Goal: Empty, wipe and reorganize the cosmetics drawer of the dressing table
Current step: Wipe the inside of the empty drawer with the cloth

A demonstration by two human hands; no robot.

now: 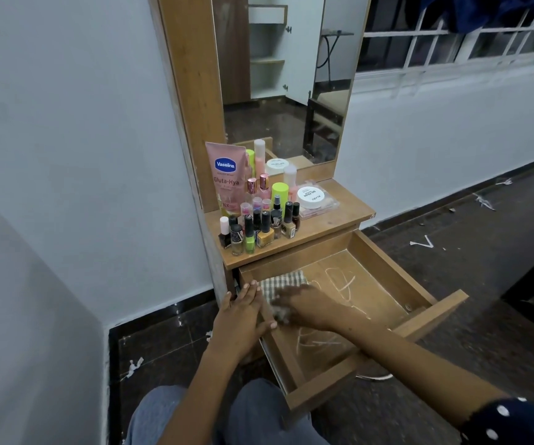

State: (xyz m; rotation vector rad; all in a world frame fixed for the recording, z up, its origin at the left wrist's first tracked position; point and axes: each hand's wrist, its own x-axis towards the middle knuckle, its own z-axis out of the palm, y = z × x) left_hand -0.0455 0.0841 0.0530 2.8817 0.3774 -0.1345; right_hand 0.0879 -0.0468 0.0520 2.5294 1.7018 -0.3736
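Note:
The wooden drawer [397, 277] of the dressing table stands pulled out, with white smear marks on its bottom. A green-and-white checked cloth [283, 281] lies in its back left corner. My right hand [307, 305] lies on the cloth inside the drawer, blurred; whether its fingers grip the cloth I cannot tell. My left hand [243, 311] rests with straight fingers on the drawer's left wall. The cosmetics stand on the table top: a pink Vaseline tube [227, 178], several nail polish bottles [259, 229] and a white round jar [311, 197].
A tall mirror [278, 75] rises behind the table top [329, 226]. A white wall stands close on the left. The dark floor [468, 236] to the right carries white paint flecks. My knees in blue jeans [252, 412] are just below the drawer front.

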